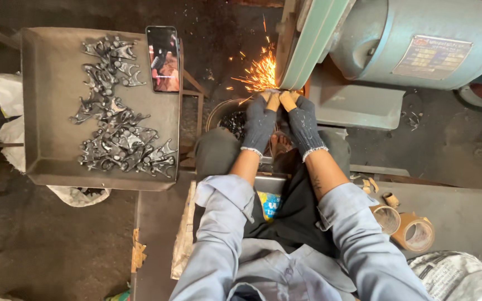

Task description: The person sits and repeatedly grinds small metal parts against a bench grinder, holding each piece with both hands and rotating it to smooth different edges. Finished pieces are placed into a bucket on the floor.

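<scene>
We look down on a large pale blue-green grinding machine (419, 42) with a rounded motor housing, whose upright green-edged grinding belt (308, 44) runs down toward the hands. Left of it stands a wide, shallow grey metal tray (46, 100), square with raised rims, holding a loose heap of small dark forged metal parts (118, 134) with curved prongs, scattered from the tray's far edge to its near right corner. A black smartphone (163, 58) with a lit screen lies upright against the tray's far right rim, just beside the heap.

Between the knees sits a round dark metal bowl (221, 111), partly hidden by the left forearm, with more dark parts inside it.

Our left hand (260, 122) and right hand (303, 125), both in dark knitted fingerless gloves, are side by side and touching at the fingertips. Their bare fingers pinch together onto a small metal workpiece (278, 91), pressed against the lower edge of the belt; the piece itself is nearly hidden by the fingertips. Orange sparks (259, 72) spray to the left from that contact point.

To the right, near the thigh, lie brown cardboard tape rolls (414, 233) on a grey floor slab (464, 212).
</scene>
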A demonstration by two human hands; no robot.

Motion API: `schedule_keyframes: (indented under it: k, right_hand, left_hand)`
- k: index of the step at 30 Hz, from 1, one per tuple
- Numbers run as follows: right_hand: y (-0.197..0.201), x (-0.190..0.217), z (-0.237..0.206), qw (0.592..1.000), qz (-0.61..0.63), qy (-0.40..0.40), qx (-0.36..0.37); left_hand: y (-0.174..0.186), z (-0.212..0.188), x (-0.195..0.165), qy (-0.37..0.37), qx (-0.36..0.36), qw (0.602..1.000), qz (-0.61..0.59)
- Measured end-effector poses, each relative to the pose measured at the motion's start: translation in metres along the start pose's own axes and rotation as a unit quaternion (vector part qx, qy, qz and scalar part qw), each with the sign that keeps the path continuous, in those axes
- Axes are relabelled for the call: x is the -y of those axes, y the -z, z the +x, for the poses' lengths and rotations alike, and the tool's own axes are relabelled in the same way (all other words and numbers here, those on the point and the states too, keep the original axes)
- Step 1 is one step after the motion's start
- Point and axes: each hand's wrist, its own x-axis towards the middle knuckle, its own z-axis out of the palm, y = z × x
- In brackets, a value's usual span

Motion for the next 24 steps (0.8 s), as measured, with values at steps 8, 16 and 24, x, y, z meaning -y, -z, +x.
schedule_keyframes:
  k: [8, 16, 24]
  right_hand:
    - [0.017, 0.001, -0.001, 0.997, 0.069, -0.027, -0.016]
    - [0.023, 0.018, -0.044, 0.986, 0.152, 0.037, -0.053]
    - [-0.005, 0.049, -0.119, 0.968, -0.238, 0.055, -0.06]
  left_hand:
    - [-0.02, -0.001, -0.01, 0.015, -0.01, 0.999, 0.034]
    - [0.003, 0.006, -0.076, -0.04, 0.185, 0.98, 0.063]
    - [0.052, -0.05, -0.103, 0.021, 0.308, 0.909, 0.279]
